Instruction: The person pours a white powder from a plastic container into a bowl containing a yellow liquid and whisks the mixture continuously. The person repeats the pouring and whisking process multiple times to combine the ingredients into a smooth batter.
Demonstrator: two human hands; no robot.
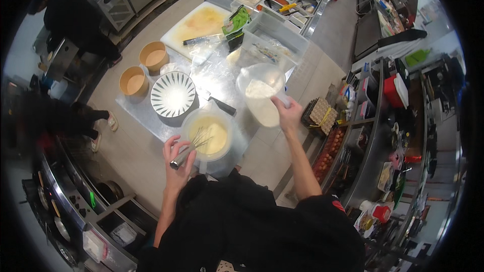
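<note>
My left hand (179, 156) holds a metal whisk (185, 155) by its handle, the wires reaching down into a translucent plastic measuring jug (230, 141). Pale yellow batter (215, 139) lies in that jug, near the table's front edge. At the right, my right hand (289, 111) grips the handle of a second translucent jug (278, 71), raised at the table's right edge. White powder-like contents (261, 88) show inside it. Between the two jugs, a knife with a black handle (223, 106) rests on the steel table (151, 122).
Left of the knife stand a striped bowl (173, 94) and two brown paper bowls (134, 81). Behind are a cutting board (200, 24), a clear plastic bin (298, 45) and a green bag (240, 20). Shelves with egg trays (323, 115) flank the right. Another person (72, 15) stands far left.
</note>
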